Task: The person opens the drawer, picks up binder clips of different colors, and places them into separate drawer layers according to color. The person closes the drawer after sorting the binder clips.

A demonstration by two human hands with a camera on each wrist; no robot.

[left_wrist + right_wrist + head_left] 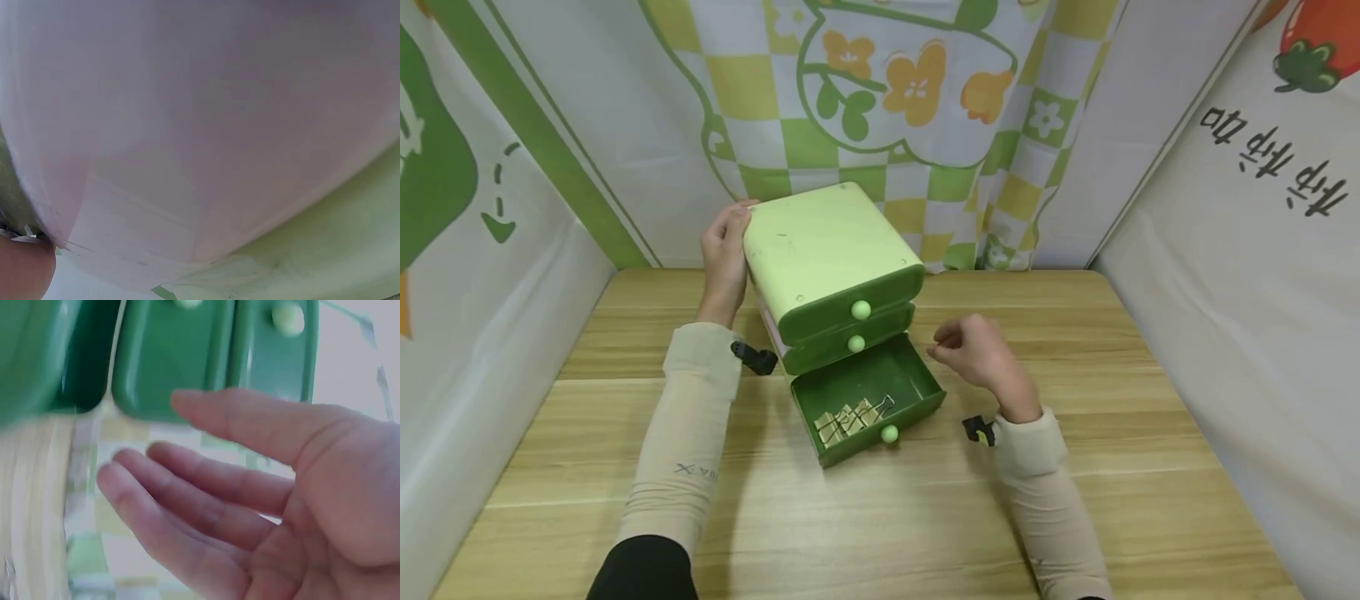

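Note:
A light-green desktop drawer cabinet (831,242) with dark-green drawer fronts stands at the table's back. Its bottom drawer (917,367) is pulled out; the upper two are closed. Several gold binder clips (850,419) lie bunched in that drawer's front left part. At the cabinet's rear left corner, my left hand (724,250) holds on, some fingers hidden behind it. The cabinet's pinkish side wall (200,137) fills most of the left wrist view. My right hand (977,354) hovers right of the open drawer, fingers loosely bent, thumb apart from them (250,487), holding nothing.
A wooden table (880,525) carries the cabinet. Behind hangs a green and yellow checked curtain (745,87); printed white panels stand at left and right (1240,250). Small black devices (754,358) are strapped at both wrists.

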